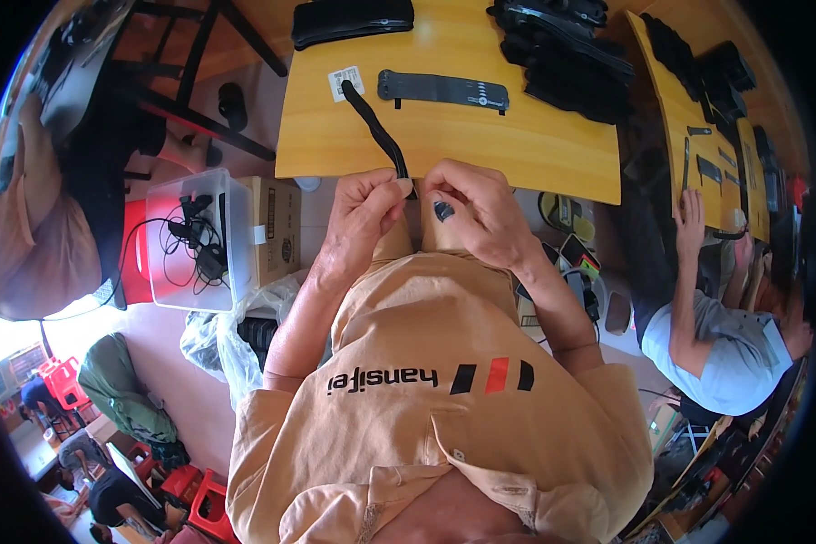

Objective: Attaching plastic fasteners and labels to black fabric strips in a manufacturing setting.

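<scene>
At the near edge of a wooden table (pixel 535 154), the left hand (pixel 364 218) pinches one end of a black strap (pixel 374 131); the strap runs away across the tabletop. The right hand (pixel 476 213) pinches a small dark piece (pixel 443 210) just beside that end.

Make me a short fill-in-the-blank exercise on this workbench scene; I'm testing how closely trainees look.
1. Both hands grip the near end of a long black ____.
2. The left hand and right hand meet at the near edge of the ____ wooden table.
3. A flat dark grey strip lies ____ the table.
4. The clear plastic bin of cables sits on the person's ____ side.

Missing words: strap; yellow; on; left
</scene>
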The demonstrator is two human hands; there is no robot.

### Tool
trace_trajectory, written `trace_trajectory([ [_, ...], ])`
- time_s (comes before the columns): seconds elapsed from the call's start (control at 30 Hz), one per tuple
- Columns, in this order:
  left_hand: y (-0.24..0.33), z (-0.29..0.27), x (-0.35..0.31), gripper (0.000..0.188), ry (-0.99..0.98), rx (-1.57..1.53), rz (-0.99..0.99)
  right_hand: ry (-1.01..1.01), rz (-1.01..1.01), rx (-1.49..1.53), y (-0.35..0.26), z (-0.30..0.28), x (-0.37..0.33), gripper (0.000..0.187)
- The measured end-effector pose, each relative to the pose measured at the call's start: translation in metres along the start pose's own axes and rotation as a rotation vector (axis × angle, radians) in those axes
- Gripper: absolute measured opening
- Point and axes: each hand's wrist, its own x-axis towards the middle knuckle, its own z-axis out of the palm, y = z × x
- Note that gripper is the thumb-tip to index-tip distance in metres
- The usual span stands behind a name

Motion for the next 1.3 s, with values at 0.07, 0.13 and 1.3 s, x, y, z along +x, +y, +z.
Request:
trace_trajectory([
  [0.07, 0.0, 0.003, 0.0, 0.026, -0.004, 0.005, 0.003, -0.03, 0.006, -0.012, -0.001, 0.0, 0.0, 0.007],
  [0.13, 0.001, 0.004, 0.001, 0.027, -0.006, 0.011, 0.008, -0.056, 0.034, 0.003, 0.001, 0.001, 0.001, 0.006],
  [1.3, -0.009, 0.006, 0.009, 0.031, 0.079, 0.364, 0.108, 0.002, -0.087, -0.259, -0.004, 0.007, 0.006, 0.005],
])
